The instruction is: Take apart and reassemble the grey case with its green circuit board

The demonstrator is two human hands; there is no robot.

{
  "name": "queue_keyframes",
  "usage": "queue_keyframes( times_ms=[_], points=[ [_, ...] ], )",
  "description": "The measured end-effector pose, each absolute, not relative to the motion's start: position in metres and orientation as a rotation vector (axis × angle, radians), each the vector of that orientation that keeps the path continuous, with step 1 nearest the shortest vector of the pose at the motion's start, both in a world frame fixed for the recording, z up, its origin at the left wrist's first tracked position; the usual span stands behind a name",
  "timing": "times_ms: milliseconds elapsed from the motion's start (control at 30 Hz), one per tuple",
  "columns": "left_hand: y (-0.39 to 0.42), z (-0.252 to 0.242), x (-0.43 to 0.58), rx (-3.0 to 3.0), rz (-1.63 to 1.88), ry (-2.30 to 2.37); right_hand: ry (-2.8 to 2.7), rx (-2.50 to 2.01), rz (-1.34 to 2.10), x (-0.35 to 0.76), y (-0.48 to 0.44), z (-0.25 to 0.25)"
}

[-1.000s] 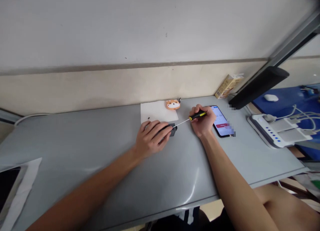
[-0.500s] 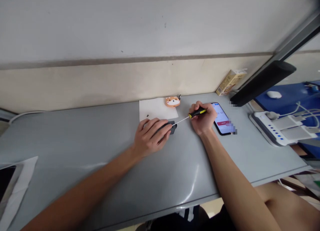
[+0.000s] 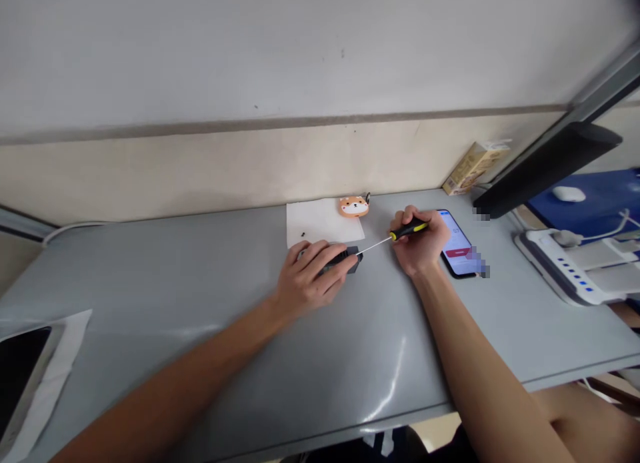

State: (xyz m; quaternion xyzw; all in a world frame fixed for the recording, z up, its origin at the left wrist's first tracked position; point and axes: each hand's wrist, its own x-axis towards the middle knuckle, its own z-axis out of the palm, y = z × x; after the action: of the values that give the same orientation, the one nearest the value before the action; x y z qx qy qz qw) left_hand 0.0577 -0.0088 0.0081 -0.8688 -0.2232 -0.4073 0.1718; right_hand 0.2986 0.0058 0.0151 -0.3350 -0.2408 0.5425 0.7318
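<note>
Grey desk [image 3: 200,303], mid-frame: left hand [image 3: 307,283] clamped over small black device [image 3: 351,260]; right hand [image 3: 423,248] gripping screwdriver [image 3: 407,229], tip at device's right end. Dark speck [image 3: 303,234], perhaps a removed screw, on white paper [image 3: 323,217]; work likely midway.

My left hand [image 3: 311,279] pinning a small black part [image 3: 349,259], my right hand [image 3: 420,244] gripping a screwdriver [image 3: 395,237], tip at the part's 2 o'clock

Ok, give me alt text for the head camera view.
The left hand pins a small black device on a grey desk while the right hand holds a screwdriver tip to it. A lit phone lies beside the right hand.
</note>
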Motion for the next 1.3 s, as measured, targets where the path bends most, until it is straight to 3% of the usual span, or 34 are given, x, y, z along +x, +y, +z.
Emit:
queue_keyframes(
  times_ms=[667, 1300],
  points=[
    [-0.016, 0.034, 0.066, -2.662, -1.198, -0.838, -0.368, -0.774, 1.061, 0.307, 0.003, 0.035],
    [-0.015, 0.039, 0.067, -2.769, -1.244, -0.997, -0.675, -0.869, 0.977, 0.298, -0.007, 0.037]
  ],
)
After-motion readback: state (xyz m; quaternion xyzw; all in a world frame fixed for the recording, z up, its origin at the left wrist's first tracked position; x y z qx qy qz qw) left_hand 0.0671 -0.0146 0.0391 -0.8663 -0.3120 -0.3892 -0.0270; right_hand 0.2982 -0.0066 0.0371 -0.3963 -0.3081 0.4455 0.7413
